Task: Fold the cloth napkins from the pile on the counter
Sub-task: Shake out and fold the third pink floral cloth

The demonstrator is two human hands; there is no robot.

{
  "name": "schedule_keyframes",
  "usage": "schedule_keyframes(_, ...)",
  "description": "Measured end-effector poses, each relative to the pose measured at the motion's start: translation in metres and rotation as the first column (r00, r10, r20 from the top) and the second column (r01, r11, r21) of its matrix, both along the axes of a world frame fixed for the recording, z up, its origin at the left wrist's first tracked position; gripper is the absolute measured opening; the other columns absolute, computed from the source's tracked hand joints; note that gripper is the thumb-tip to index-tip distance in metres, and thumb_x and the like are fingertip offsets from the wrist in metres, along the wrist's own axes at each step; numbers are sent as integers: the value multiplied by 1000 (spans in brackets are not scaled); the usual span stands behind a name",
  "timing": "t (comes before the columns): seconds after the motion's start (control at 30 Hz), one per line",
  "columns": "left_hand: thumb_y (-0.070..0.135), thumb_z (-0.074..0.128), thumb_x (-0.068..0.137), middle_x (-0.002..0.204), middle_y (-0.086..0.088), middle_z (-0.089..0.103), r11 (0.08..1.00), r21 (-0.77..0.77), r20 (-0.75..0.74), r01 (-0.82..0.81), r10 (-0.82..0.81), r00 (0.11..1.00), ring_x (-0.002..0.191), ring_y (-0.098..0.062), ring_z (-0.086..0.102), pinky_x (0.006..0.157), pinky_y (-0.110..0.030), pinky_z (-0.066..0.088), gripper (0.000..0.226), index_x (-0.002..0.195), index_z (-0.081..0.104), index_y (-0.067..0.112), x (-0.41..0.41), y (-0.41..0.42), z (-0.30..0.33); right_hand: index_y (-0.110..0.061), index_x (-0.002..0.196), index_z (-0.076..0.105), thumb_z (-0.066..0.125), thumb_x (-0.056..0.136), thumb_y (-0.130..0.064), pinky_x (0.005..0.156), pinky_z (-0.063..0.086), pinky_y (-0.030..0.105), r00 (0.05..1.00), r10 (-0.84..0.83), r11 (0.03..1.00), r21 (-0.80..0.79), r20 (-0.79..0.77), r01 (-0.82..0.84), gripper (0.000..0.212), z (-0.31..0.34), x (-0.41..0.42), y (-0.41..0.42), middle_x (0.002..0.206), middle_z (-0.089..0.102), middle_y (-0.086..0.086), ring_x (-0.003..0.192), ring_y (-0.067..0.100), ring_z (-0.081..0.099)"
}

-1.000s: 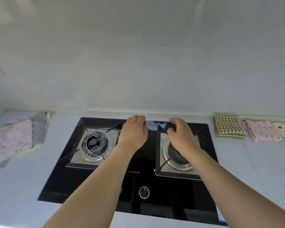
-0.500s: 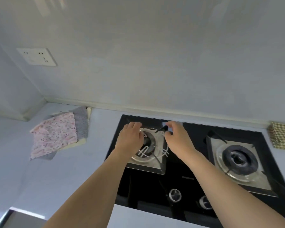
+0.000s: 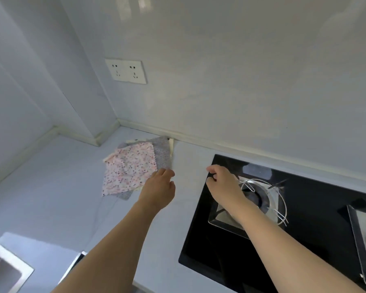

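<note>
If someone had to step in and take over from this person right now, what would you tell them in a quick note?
Left hand: empty, fingers loosely curled, at the near right corner of the pile of napkins; I cannot tell whether it touches the cloth.
Right hand: empty, fingers curled, over the left edge of the stove.
The pile lies unfolded on the counter near the wall corner, the pink flowered napkin on top, a grey one beneath.
Done: nothing folded in this pile.
Left: take the top napkin, fold it, then the others.
</note>
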State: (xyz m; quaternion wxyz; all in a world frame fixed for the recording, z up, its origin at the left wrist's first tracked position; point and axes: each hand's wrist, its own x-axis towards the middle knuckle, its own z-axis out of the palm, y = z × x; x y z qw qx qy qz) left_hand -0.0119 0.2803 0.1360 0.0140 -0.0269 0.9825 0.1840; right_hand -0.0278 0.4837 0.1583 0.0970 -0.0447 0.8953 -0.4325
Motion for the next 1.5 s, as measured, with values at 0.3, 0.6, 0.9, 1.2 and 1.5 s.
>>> schedule_keyframes(0.3, 14, 47, 94, 124, 3, 57, 999, 53, 108, 1, -7, 994, 110, -16, 55, 86, -25, 44, 32, 124, 58, 20, -24, -140, -23, -19, 127, 53, 43, 97, -20, 98, 43, 29, 997, 74, 997, 0, 29, -74, 32, -22, -27, -130, 129, 52, -3, 117, 13, 51)
schedule_keyframes(0.6, 17, 56, 92, 96, 15, 58, 950, 237, -46, 206, -200, 979, 79, -1, 52, 71, -17, 42, 15, 102, 66, 24, -71, -194, -114, -15, 119, 61, 47, 94, -13, 95, 44, 29, 991, 71, 997, 38, -116, -67, 29, -139, -67, -217, 117, 60, 1, 109, 16, 56)
schedule_keyframes(0.9, 30, 63, 79, 96, 5, 60, 886, 27, -416, 463, -412, 811, 87, -17, 57, 82, -33, 45, 20, 94, 66, 18, -66, -212, -176, -13, 96, 68, 51, 76, -12, 82, 49, 42, 819, 4, 989, 125, -574, 83, 27, -214, -66, -228, 98, 65, 5, 91, 29, 60)
schedule_keyframes(1.2, 15, 60, 89, 88, 5, 59, 890, 112, -477, 442, -342, 810, 86, -14, 53, 75, -17, 38, 9, 86, 67, 18, -60, -216, -182, -21, 113, 64, 54, 83, -13, 98, 39, 37, 851, 41, 965, 243, -524, 103, 32, -213, -56, -225, 117, 61, -2, 111, 23, 51)
schedule_keyframes(1.5, 17, 46, 98, 80, 3, 59, 866, 257, -523, 429, -249, 815, 73, -11, 53, 67, -25, 42, 13, 87, 54, 18, -58, -207, -170, -22, 100, 67, 56, 87, -27, 87, 42, 39, 787, 39, 925, 320, -615, 204, 17, -208, -53, -229, 104, 62, -2, 99, 26, 52)
